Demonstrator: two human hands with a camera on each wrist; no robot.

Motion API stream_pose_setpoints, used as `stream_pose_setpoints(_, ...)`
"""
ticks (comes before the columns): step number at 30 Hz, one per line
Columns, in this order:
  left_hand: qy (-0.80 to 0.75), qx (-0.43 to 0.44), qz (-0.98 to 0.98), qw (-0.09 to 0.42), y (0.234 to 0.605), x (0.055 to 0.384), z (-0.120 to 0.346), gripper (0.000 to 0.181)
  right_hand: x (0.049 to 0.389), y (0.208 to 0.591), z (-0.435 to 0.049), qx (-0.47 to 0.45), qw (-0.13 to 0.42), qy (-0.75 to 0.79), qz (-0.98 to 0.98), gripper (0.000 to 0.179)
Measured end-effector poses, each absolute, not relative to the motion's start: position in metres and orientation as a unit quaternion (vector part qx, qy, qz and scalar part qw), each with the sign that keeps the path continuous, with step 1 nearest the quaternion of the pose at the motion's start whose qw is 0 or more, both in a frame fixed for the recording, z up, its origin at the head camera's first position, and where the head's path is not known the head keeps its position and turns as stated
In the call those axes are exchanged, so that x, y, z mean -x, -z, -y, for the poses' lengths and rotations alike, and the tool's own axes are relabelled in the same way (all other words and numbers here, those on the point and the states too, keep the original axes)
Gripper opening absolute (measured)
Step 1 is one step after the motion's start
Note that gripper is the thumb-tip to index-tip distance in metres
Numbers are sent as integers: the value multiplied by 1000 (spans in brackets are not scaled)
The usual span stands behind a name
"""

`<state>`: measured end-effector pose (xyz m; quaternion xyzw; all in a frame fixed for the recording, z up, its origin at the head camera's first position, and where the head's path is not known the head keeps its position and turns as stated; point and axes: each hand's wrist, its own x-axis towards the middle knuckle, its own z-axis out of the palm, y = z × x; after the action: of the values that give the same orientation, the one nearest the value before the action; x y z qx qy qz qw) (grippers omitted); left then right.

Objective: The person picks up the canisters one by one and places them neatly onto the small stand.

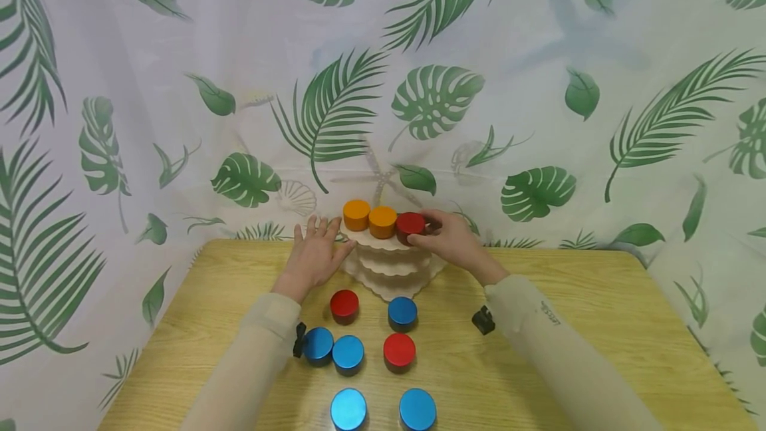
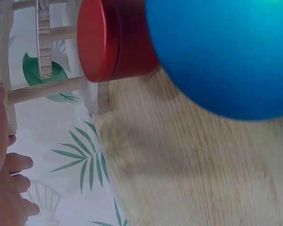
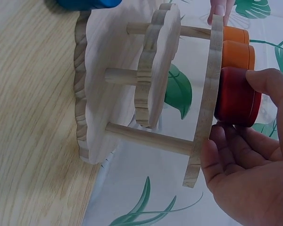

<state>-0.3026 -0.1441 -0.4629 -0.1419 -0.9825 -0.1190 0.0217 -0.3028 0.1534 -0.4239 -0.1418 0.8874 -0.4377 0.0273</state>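
Observation:
A three-tier wooden stand (image 1: 395, 265) with scalloped edges stands at the back of the table. Two orange round tins (image 1: 356, 215) sit side by side on its top tier. Beside them is a dark red round tin (image 1: 410, 226), which my right hand (image 1: 453, 239) pinches between thumb and fingers; in the right wrist view the red tin (image 3: 238, 96) appears against the top board. My left hand (image 1: 314, 255) has its fingers spread at the stand's left side, thumb by the top tier's edge. Whether it touches the board is unclear.
On the wooden table (image 1: 497, 378), in front of the stand, are two red tins (image 1: 344, 306) and several blue tins (image 1: 348, 354). A leaf-patterned white curtain (image 1: 383, 118) hangs behind the table. A black clip (image 1: 483, 320) is by the right sleeve.

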Motion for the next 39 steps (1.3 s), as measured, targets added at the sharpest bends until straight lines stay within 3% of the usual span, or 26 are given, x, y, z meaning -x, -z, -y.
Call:
stream_pose_setpoints(20, 122, 138, 983, 18, 463, 301, 143, 78, 305, 424, -154, 138, 22, 424, -895, 59)
stream_pose_setpoints(29, 124, 138, 983, 21, 463, 302, 144, 78, 296, 426, -158, 117, 5, 447, -887, 75)
stream_pose_setpoints(39, 128, 141, 981, 28, 466, 302, 145, 78, 273, 433, -172, 119, -46, 475, -871, 54)
